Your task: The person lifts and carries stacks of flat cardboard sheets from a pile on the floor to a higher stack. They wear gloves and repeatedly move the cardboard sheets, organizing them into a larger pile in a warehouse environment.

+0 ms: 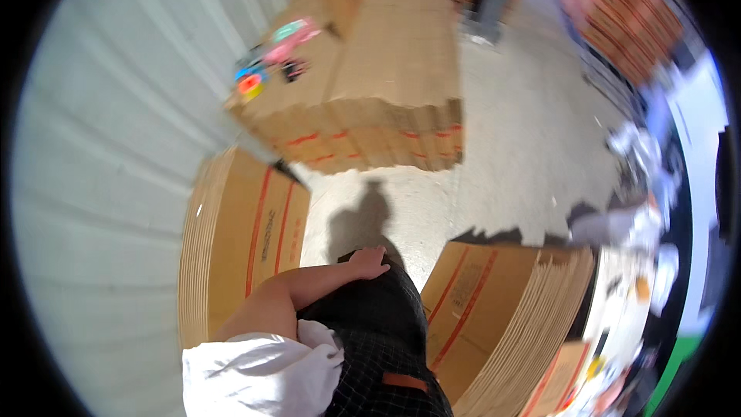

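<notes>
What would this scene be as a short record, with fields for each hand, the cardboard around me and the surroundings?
Left hand: the left hand is over the dark clothing; contact and grip unclear
Right hand: not in view
Left side: left cardboard stack, red stripes on its face
Right side: right cardboard stack, also red-striped
Ahead: large cardboard stack with blurred colourful items on top
Floor: pale floor with a dark shadow
Far left: pale ribbed wall
</notes>
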A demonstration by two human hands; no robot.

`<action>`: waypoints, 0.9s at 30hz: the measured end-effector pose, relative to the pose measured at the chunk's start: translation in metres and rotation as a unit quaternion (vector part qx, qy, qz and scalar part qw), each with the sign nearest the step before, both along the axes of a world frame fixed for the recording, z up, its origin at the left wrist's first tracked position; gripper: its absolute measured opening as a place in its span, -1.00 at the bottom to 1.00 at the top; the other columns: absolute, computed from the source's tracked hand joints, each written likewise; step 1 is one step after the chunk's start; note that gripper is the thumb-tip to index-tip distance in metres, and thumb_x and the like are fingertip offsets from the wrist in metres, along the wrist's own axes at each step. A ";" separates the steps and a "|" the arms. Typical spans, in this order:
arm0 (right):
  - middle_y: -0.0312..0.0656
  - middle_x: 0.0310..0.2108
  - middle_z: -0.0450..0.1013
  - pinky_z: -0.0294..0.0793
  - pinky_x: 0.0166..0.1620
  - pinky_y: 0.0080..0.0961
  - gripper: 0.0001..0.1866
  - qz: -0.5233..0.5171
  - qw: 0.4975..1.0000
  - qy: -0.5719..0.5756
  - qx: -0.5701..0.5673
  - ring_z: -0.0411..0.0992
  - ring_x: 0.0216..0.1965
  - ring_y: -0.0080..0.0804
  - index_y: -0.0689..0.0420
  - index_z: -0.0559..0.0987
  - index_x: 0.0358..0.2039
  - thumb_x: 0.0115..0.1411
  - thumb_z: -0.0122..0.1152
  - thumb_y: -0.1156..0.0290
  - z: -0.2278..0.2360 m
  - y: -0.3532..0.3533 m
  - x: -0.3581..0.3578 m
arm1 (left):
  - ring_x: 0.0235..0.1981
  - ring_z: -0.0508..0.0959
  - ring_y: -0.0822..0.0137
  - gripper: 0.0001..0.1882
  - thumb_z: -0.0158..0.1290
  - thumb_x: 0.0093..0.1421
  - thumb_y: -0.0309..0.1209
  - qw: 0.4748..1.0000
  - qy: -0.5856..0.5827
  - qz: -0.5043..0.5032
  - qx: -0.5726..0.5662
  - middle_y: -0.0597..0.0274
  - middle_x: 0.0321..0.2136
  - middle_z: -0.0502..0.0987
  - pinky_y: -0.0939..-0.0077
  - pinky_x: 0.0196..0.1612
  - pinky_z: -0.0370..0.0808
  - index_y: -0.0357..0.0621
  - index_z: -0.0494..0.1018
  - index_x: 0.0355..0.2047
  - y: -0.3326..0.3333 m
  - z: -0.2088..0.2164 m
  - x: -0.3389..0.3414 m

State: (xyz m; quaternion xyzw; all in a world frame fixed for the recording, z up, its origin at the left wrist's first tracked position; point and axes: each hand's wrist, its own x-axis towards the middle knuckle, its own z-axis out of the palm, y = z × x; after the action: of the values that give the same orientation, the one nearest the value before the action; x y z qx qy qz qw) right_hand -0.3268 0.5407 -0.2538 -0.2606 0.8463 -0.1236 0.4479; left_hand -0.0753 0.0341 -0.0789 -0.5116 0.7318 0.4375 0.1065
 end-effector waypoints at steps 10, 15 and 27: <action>-0.08 -0.29 0.60 0.53 -0.20 -0.30 -0.59 0.461 0.879 0.087 -0.085 0.54 -0.30 -0.31 0.27 0.63 -0.27 0.21 0.22 0.10 0.096 -0.313 -0.050 | -0.04 0.60 -0.03 -0.47 0.14 0.20 -0.10 0.827 -0.030 0.560 -0.038 -0.10 -0.15 0.62 0.07 0.04 0.50 -0.27 0.44 0.00 0.216 -0.020 0.202; -0.26 -0.37 0.52 0.50 -0.23 -0.56 -0.76 0.324 0.880 -0.219 -0.270 0.46 -0.34 -0.54 0.25 0.52 -0.07 0.23 0.15 0.59 0.130 -0.517 0.115 | -0.11 0.59 -0.04 -0.73 0.12 0.18 -0.32 0.693 -0.038 0.680 -0.235 -0.07 -0.20 0.59 0.09 -0.02 0.51 -0.21 0.48 -0.18 0.130 0.028 0.322; -0.07 -0.13 0.59 0.52 0.02 -0.36 -0.57 0.629 0.754 -0.186 -0.033 0.57 -0.09 -0.25 0.16 0.52 0.08 0.28 0.24 0.21 0.231 -0.630 0.304 | -0.08 0.46 -0.09 -0.84 -0.04 0.18 -0.57 0.666 -0.182 0.632 -0.352 -0.06 -0.17 0.45 0.07 0.00 0.42 -0.13 0.49 -0.26 -0.036 -0.008 0.499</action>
State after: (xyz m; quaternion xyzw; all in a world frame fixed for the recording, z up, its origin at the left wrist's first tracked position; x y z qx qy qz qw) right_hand -0.0233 -0.0892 -0.0233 -0.7204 0.3870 0.1122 0.5645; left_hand 0.4240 -0.0024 -0.0869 -0.9204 0.2984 0.0076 -0.2523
